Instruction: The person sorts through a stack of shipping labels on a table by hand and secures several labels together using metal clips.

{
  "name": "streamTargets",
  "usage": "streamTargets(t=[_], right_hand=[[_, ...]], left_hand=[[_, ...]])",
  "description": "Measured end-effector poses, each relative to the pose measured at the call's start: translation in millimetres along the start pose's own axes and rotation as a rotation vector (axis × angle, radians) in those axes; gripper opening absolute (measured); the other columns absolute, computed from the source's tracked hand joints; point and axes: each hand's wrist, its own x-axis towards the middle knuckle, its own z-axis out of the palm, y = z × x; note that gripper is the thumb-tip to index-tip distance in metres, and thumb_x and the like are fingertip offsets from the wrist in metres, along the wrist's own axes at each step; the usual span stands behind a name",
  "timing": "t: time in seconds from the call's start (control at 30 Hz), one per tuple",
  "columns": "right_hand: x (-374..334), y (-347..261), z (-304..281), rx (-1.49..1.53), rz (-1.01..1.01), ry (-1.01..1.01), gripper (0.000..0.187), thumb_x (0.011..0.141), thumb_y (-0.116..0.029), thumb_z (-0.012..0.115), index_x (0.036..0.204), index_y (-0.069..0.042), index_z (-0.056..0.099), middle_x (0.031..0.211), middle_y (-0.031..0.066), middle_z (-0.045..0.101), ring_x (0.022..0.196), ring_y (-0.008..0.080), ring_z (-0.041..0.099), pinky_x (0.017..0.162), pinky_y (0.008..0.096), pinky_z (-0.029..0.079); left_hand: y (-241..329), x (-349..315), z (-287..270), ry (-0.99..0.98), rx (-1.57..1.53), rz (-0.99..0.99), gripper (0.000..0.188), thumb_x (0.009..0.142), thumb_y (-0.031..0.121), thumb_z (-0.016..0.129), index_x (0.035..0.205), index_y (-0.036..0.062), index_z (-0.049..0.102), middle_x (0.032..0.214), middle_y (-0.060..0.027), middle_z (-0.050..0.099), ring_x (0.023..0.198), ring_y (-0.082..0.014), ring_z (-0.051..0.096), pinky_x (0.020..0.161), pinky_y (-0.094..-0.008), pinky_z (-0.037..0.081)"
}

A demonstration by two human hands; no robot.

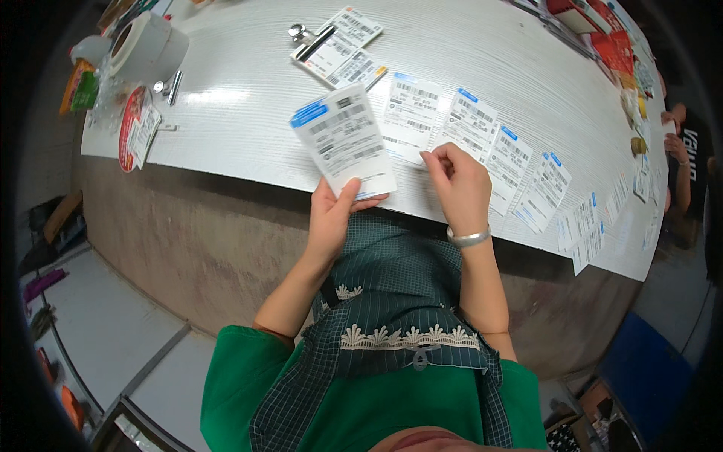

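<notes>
My left hand (337,211) grips a stack of white shipping labels (350,147) with blue top edges, thumb on the front and fingers behind. The stack is held up over the table's near edge. To its right, my right hand (463,184) has its fingers curled in and thumb pressed to forefinger. Whether anything is pinched there I cannot make out. Those fingertips are by the lower corner of a shipping label (410,105) on the table. More labels lie in a row: one (468,120) partly behind my right hand, others (508,162) (544,192) further right.
A metal clip (315,44) holds more labels on the white table (233,90). At the far left stand a roll of white material (151,49) and a red-and-white card (135,132). Red packets (614,53) lie at the far right, near another person's hands (674,135).
</notes>
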Motion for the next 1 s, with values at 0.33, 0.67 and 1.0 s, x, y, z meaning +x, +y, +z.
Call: streamTargets(t=[0.33, 0.67, 1.0], right_hand=[[-15.0, -9.9, 8.0, 0.46, -0.01, -0.156, 0.015, 0.084, -0.015, 0.06, 0.08, -0.001, 0.061, 0.065, 0.0059, 0.062, 0.058, 0.0123, 0.06, 0.053, 0.0243, 0.045], [5.4, -16.0, 18.3, 0.151, -0.113, -0.183, 0.023, 0.078, -0.026, 0.065, 0.07, -0.005, 0.059, 0.062, 0.0073, 0.06, 0.054, 0.022, 0.058, 0.049, 0.0303, 0.043], [12.8, -11.8, 29.1, 0.015, -0.07, 0.016, 0.024, 0.081, -0.028, 0.06, 0.07, -0.007, 0.055, 0.06, 0.0067, 0.057, 0.053, 0.023, 0.055, 0.048, 0.0339, 0.041]], left_hand=[[-7.6, 5.2, 5.5, -0.017, -0.033, -0.004, 0.032, 0.088, 0.006, 0.053, 0.116, -0.0063, 0.043, 0.11, -0.0155, 0.058, 0.093, -0.0181, 0.061, 0.075, -0.0288, 0.055], [-3.8, 5.1, -5.3, 0.093, -0.095, 0.064, 0.029, 0.092, 0.009, 0.046, 0.118, -0.005, 0.043, 0.109, -0.0143, 0.057, 0.091, -0.0177, 0.061, 0.074, -0.0275, 0.054], [4.9, 6.5, -27.3, 0.105, -0.017, 0.115, 0.032, 0.093, 0.007, 0.044, 0.12, -0.0061, 0.037, 0.11, -0.0175, 0.056, 0.091, -0.0209, 0.062, 0.073, -0.0283, 0.056]])
